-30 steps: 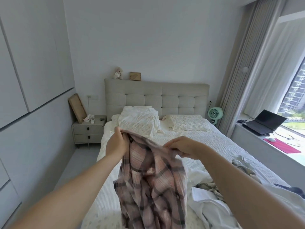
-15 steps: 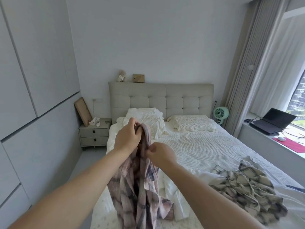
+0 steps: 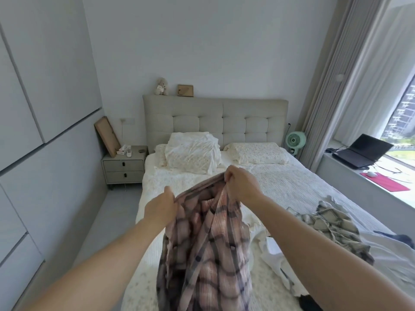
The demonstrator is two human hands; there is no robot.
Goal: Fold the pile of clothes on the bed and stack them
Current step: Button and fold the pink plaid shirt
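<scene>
Above the bed (image 3: 292, 187), left hand (image 3: 160, 208) and right hand (image 3: 241, 184) pinch the plaid shirt (image 3: 208, 254) aloft.

Daylight is entering through the window (image 3: 402, 122) at right, beside grey curtains (image 3: 332, 90). A tufted headboard (image 3: 215, 117) is standing against the white wall (image 3: 202, 41); a two-drawer nightstand (image 3: 124, 168) is sitting at its left.
</scene>
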